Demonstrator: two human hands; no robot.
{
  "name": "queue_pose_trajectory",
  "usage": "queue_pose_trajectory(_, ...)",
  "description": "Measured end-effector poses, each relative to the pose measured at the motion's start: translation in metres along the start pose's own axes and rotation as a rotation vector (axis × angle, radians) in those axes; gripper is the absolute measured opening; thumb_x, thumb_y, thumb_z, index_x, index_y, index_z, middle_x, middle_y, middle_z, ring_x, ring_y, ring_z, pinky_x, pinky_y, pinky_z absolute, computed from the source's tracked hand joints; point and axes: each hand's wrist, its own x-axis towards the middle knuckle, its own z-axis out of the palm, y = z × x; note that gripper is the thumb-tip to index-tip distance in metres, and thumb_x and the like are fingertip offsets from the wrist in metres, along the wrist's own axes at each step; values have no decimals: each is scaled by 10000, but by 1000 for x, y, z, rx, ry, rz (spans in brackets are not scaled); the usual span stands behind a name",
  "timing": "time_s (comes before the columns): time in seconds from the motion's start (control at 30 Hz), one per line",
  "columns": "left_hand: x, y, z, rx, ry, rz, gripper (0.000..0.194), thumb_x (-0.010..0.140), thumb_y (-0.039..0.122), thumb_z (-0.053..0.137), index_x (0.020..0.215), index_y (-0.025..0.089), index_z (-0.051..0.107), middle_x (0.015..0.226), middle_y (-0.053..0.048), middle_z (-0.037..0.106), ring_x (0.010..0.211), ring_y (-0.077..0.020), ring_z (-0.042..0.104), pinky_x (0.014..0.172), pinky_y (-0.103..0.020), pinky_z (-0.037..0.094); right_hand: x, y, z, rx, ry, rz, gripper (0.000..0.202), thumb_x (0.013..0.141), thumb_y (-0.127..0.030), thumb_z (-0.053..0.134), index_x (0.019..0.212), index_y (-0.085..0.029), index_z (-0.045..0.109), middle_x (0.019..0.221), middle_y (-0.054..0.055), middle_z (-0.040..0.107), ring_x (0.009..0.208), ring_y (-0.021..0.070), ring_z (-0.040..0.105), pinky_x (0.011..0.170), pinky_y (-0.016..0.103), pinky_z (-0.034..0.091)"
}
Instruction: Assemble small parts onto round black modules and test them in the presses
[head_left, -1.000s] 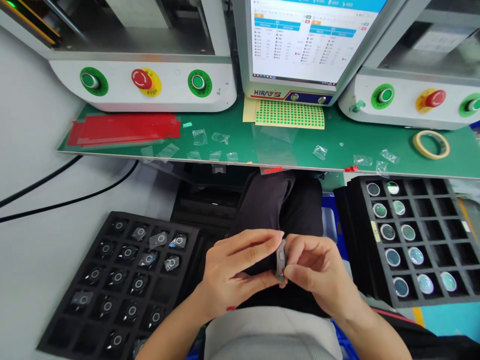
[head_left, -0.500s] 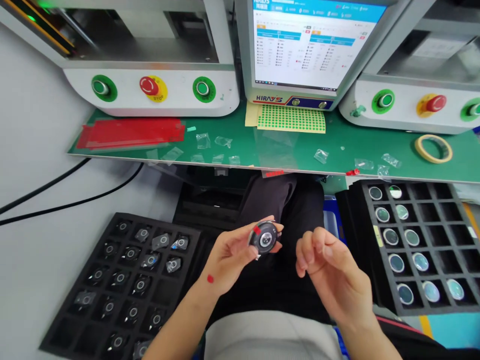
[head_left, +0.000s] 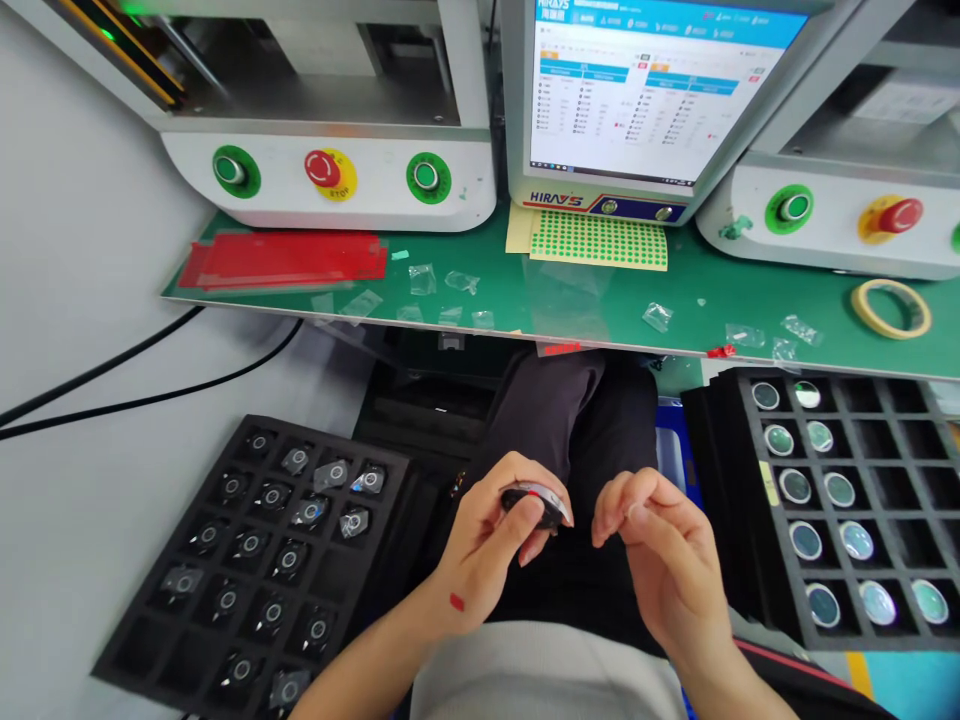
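Note:
My left hand [head_left: 484, 535] is closed around a round watch case [head_left: 553, 513], its thumb pressed over the dark back. The case is tilted so that its silvery side edge shows, with a bit of red tape near the thumb tip. To the right of the case, apart from it, my right hand [head_left: 667, 545] has thumb and fingertips pinched together. Whether anything is in that pinch I cannot make out. A small red piece of tape [head_left: 457, 602] sticks to my left wrist.
Left stands a black foam tray [head_left: 337, 575] of wrapped watch cases; right, another black tray [head_left: 862, 440] holds round glass-faced pieces. On the green bench [head_left: 600, 310] lie red strips [head_left: 292, 258], a green-dot sticker sheet [head_left: 600, 240], clear film scraps and a tape roll [head_left: 891, 308]. Machines and a monitor [head_left: 645, 100] stand behind.
My left hand has turned the watch case from showing its round back to a tilted edge view, thumb now over it. The right hand stays pinched nearby. The camera view has shifted slightly.

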Motion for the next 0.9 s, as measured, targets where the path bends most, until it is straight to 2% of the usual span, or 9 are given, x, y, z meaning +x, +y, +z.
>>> queue_pose_trajectory(0.07,-3,0,1,83,-14,21,195,1008,326,470,995,184,602,872,-28,610,549,-43,432,459,-164,319,-2,3,3,-81,13,-69,146,900,-283,652,772,-214,637,729,-22,639,723,99,598,700,199,477)
queue_pose_trajectory(0.17,-6,1,1,287,-9,57,179,1020,283,430,1061,204,585,921,-26,608,597,-60,463,527,-186,391,-4,5,12,-171,5,-108,61,920,-262,639,961,-259,683,994,-3,692,981,120,640,897,216,492)
queue_pose_trajectory(0.23,-6,3,2,445,-25,104,177,1015,233,420,1118,209,562,973,-34,614,674,-79,528,620,-204,457,-4,5,19,-158,-57,-69,189,926,-277,634,1111,-293,669,1169,8,683,1126,140,619,994,236,472)
queue_pose_trajectory(0.3,-6,5,3,590,-61,185,194,999,191,419,1155,204,533,992,-44,633,787,-113,602,718,-229,501,-4,4,25,-101,-131,6,257,932,-305,625,1188,-308,648,1240,11,674,1163,138,610,1007,227,469)
queue_pose_trajectory(0.4,-4,10,6,756,-84,312,223,983,161,413,1189,187,496,989,-60,668,869,-147,657,780,-249,536,-3,4,30,-7,-189,88,270,933,-332,616,1201,-308,647,1248,14,681,1132,132,624,974,212,483)
queue_pose_trajectory(0.5,-2,11,9,882,-73,411,228,985,166,406,1198,163,486,1021,-86,683,900,-154,679,809,-249,557,-3,6,32,65,-178,105,255,923,-343,622,1172,-301,655,1235,21,690,1147,145,621,993,230,470)
queue_pose_trajectory(0.67,3,10,12,986,-76,501,203,1002,185,381,1163,145,499,979,-90,698,873,-153,694,792,-236,573,-4,10,38,174,-73,96,214,879,-356,659,1084,-299,683,1138,18,728,1063,142,655,952,239,490)
queue_pose_trajectory(0.9,4,8,15,1086,-121,490,272,1012,223,350,1231,143,491,1086,-112,717,996,-193,706,854,-284,588,-9,12,51,323,138,117,159,803,-367,714,949,-306,713,935,-28,738,1080,170,677,976,285,518)
